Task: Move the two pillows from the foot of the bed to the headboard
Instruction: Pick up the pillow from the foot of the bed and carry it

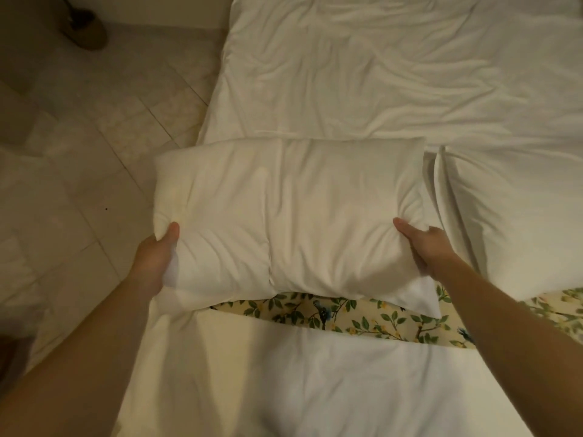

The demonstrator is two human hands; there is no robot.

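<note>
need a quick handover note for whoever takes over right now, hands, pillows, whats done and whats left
Left hand: clamped on the left end of the near pillow, thumb on top.
Right hand: clamped on that pillow's right end.
Near pillow: held over the white duvet, partly covering a floral sheet.
Second pillow: lying on the bed to the right, untouched.
Done: first pillow gripped by both hands.
Left: carry it to the headboard, which is not in view, then fetch and place the second pillow beside it.
</note>
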